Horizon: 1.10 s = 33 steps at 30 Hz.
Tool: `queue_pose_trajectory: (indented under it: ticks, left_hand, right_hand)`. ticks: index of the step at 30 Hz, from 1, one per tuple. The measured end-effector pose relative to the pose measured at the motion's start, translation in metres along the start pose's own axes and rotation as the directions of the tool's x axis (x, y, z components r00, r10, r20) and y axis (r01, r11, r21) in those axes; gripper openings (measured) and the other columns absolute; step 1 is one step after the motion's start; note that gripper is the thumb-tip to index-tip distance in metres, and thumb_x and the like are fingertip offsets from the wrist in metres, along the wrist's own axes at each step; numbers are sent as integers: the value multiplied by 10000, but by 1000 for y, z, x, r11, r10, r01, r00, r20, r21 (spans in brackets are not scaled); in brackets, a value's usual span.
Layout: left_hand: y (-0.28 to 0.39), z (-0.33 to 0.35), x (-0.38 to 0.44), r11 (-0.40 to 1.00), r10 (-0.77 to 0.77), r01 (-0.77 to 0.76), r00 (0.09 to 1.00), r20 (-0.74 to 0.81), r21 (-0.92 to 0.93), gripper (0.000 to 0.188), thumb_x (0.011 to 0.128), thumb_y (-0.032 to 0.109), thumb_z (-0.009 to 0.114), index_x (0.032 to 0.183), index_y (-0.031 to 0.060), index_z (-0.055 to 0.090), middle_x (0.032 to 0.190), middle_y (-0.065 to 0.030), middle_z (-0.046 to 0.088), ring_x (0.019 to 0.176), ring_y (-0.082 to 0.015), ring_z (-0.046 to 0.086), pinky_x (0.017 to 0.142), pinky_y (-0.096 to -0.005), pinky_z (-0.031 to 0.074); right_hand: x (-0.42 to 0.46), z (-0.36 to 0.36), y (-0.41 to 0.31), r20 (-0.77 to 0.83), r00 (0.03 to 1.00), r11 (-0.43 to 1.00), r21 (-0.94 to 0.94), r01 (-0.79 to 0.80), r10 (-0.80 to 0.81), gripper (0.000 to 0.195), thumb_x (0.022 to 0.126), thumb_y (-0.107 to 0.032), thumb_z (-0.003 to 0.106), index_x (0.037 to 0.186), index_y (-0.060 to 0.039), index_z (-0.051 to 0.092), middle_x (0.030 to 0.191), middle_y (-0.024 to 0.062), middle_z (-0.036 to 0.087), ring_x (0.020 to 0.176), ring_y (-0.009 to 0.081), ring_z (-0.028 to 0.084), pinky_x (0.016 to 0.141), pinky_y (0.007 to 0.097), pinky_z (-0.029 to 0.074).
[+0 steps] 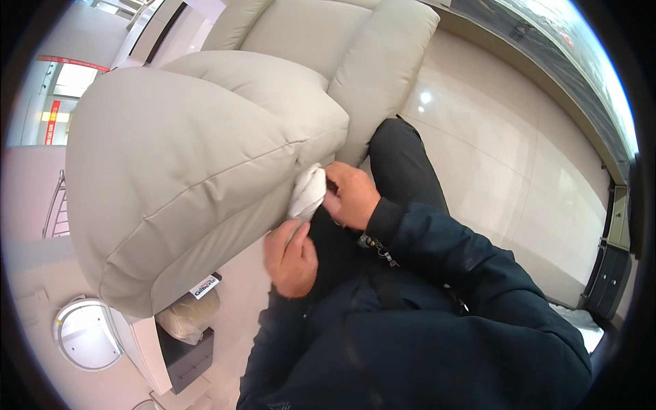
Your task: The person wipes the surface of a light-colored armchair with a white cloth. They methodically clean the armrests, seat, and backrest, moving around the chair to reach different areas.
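A white cloth (308, 193), bunched and folded, is stretched between my two hands beside the back of a beige leather-look recliner (205, 148). Its lower end is pinched between the thumb and fingers of my left hand (292, 260). My right hand (352, 195) grips the upper end, its fingertips partly hidden behind the folds. The cloth is next to the backrest's rear side, below a stitched seam; whether it touches the upholstery I cannot tell. A padded armrest (389, 61) and the seat (307, 25) extend beyond the backrest.
Pale glossy floor tiles (476, 128) lie to the right, bounded by a long plastic-covered piece of furniture (543, 56). At lower left stand a drawer cabinet (192, 361) with a plastic-wrapped bundle (189, 315) on it and a round mirror-like panel (88, 335). Keys (382, 251) hang at my waist.
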<state>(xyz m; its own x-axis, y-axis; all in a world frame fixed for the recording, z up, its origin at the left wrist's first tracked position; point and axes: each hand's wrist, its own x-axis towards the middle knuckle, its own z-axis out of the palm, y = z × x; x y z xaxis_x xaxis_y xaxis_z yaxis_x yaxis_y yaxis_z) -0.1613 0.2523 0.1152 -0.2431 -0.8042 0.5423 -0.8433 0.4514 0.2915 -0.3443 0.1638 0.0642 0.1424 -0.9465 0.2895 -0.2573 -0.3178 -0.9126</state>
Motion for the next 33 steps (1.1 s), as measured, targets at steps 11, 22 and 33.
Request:
queue_pose_trajectory:
  ticks: [11, 22, 33]
  left_hand:
    - [29, -106, 76, 781, 251, -185, 968, -29, 596, 385, 844, -93, 643, 1116, 128, 801, 1172, 3, 771, 937, -263, 643, 840, -423, 458]
    - [9, 43, 88, 725, 373, -632, 695, 614, 275, 259, 833, 172, 650, 961, 11, 807, 1160, -96, 693, 1139, -270, 582, 931, -400, 417]
    - [2, 129, 93, 468, 283, -831, 464, 839, 301, 325, 966, 273, 582, 1081, 116, 842, 1119, -34, 700, 1222, -268, 511, 1031, -404, 338]
  right_hand:
    - [-8, 32, -84, -47, 992, 928, 352, 125, -115, 205, 918, -43, 719, 1112, -13, 660, 1003, 191, 643, 908, 401, 669, 756, 453, 557]
    - [-22, 49, 49, -185, 835, 823, 373, -428, 518, 277, 888, -110, 753, 1142, 2, 754, 1110, 266, 757, 1047, 481, 710, 911, 474, 575]
    - [-24, 59, 119, -95, 659, 659, 250, -710, 746, 343, 989, -303, 692, 1037, 25, 778, 1079, 267, 781, 1059, 404, 762, 857, 494, 580]
